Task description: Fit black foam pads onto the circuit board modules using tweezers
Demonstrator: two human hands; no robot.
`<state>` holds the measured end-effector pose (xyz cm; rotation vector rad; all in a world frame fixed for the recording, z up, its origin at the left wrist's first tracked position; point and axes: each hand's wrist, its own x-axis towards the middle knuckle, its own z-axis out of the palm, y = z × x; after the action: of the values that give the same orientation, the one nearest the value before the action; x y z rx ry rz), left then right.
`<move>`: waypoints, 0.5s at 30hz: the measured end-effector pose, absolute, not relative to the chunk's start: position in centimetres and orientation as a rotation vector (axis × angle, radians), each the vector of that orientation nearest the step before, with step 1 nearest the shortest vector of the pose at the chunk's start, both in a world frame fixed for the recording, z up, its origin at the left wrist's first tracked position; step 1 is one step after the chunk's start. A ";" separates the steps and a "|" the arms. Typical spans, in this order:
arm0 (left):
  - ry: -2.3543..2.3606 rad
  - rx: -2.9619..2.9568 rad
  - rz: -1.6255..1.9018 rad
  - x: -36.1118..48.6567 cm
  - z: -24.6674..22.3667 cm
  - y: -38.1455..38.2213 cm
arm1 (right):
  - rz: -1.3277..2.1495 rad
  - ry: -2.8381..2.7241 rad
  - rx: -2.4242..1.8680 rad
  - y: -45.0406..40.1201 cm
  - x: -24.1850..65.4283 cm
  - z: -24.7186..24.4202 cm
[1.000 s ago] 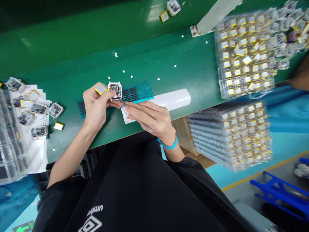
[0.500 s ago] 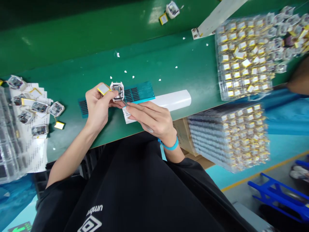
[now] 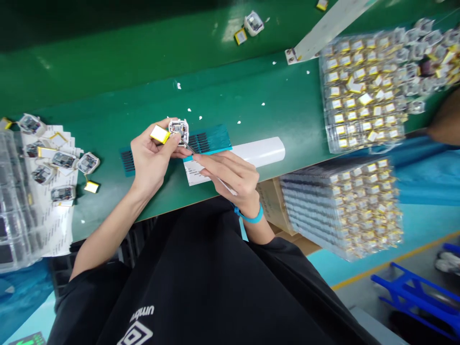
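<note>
My left hand (image 3: 153, 155) grips a small white device housing (image 3: 179, 130) with its circuit board facing up. A silver and yellow battery (image 3: 160, 134) lies against the fingers of that hand, beside the housing. In my right hand (image 3: 233, 177) are thin metal tweezers (image 3: 189, 147), their tip at the lower right of the housing. Beneath the hands lies a teal sheet with black strips (image 3: 212, 138). Partly under my right hand is a white printed sheet (image 3: 195, 173), with a curled white sheet (image 3: 262, 151) to its right.
Several housings (image 3: 63, 159) lie on papers at the left beside clear trays (image 3: 17, 201). A battery-filled tray (image 3: 362, 96) stands at the right, with stacked trays (image 3: 341, 206) below. A metal bracket (image 3: 323, 31) rises behind. Another person's arm (image 3: 445, 117) shows at the right edge.
The housing and battery have shifted slightly right in the view with my left hand, and the battery's face is tilted differently. My right hand has turned slightly, still holding the tweezers.
</note>
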<state>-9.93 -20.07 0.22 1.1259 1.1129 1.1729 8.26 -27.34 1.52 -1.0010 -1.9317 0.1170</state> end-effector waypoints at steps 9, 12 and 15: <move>1.192 1.099 1.143 -10.7 -0.7 -18.6 | 0.207 -1.826 -1.082 -28.7 8.5 1.3; 1.286 0.945 1.211 -12.1 -1.8 -14.8 | 0.271 -1.707 -1.140 -29.6 9.1 0.7; 1.437 0.761 1.281 -14.6 -2.5 -10.7 | 0.311 -1.648 -1.180 -30.3 9.9 0.0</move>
<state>-14.62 -10.65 -2.54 0.7606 1.4375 1.2808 9.89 -30.31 0.01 -1.1801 -1.6481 0.3109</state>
